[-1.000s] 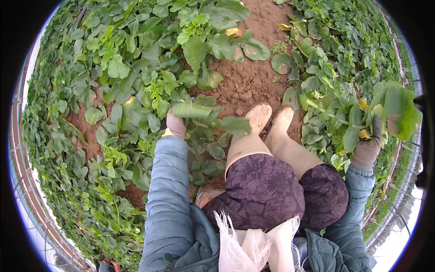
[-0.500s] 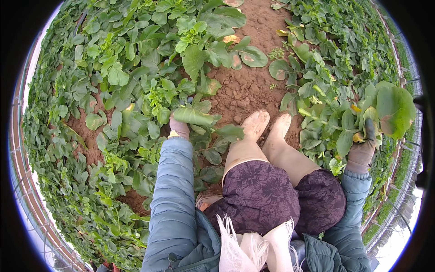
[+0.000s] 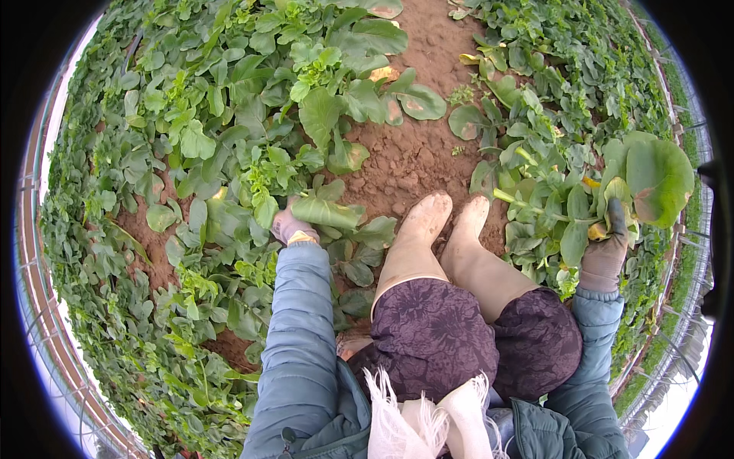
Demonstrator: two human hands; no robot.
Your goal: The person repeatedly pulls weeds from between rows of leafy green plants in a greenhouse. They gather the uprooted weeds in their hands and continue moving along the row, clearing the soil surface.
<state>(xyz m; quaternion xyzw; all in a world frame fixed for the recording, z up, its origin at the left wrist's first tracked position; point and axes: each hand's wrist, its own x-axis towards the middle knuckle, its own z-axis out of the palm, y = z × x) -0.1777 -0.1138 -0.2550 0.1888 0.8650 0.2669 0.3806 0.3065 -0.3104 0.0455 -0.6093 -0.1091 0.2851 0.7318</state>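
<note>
- Two strips of leafy plants [image 3: 222, 107] flank a path of bare soil [image 3: 417, 145]; working within the nearer edges spares a long lean.
- The boots [image 3: 417, 233] stand side by side on the soil between the strips; best to leave them flat there, off the low leaves.
- The leafy bunch [image 3: 577, 203] is out to the right, its stem side toward the path, so close over the right strip that where held leaves end and planted ones begin is hard to tell; lifting it a little would part them.
- One broad leaf [image 3: 659, 183] with a brown patch stands out from this bunch; a grip lower on the stems should bruise it less.
- The gloved right hand [image 3: 605, 249] clasps the bunch, dark thumb across it; firm but not crushing seems right.
- The gloved left hand [image 3: 292, 226] is in among the left strip's leaves, fingers partly hidden; whether it grasps a stem I cannot tell. Feeling down to the base would give a surer hold.
- A curled leaf [image 3: 330, 213] lies just beside that hand and should be nudged clear.
- A yellowed leaf piece [image 3: 597, 231] sits by the right thumb; worth picking out.
</note>
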